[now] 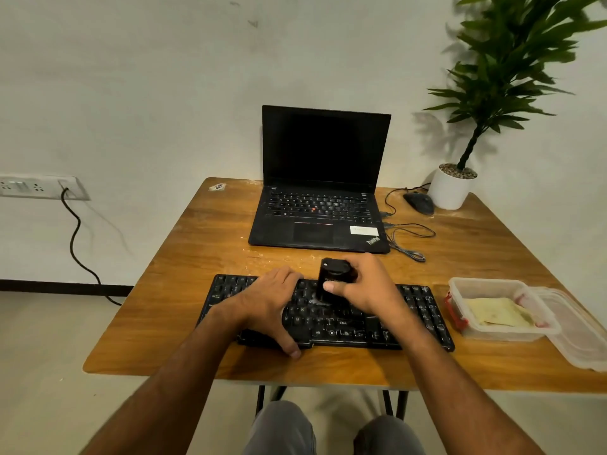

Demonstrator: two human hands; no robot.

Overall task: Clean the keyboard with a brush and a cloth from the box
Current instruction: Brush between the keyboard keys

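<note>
At the far left, a socket strip (39,187) is fixed to the wall, and a black cable (77,238) hangs from it down to the floor, well apart from the table (197,244). The table's left edge runs diagonally from the back corner toward the near corner, and a broad strip of bare wood is left between that edge and the keyboard (423,310). A small sticker (217,187) is seen near the back left corner.

The keyboard lies across the near part of the table, its front edge close to the table's front edge. The left hand (266,307) is laid flat on the keyboard's left half, fingers spread and fairly straight, the thumb reaching over the front edge. Just to its right, a black brush (333,280) is held upright on the middle keys, gripped by the curled fingers and thumb of the right hand (364,287).

Behind the keyboard, a bare band of wood is left before the open laptop (322,178), which stands near the back edge. To its right, cables (407,238) are looped, and a mouse (418,201) is set just beside a potted plant (453,188) at the back right corner.

Right of the keyboard, near but apart, a clear box (456,287) is placed with a yellow cloth (499,311) inside; its lid (581,339) lies against it, overhanging the right edge.
</note>
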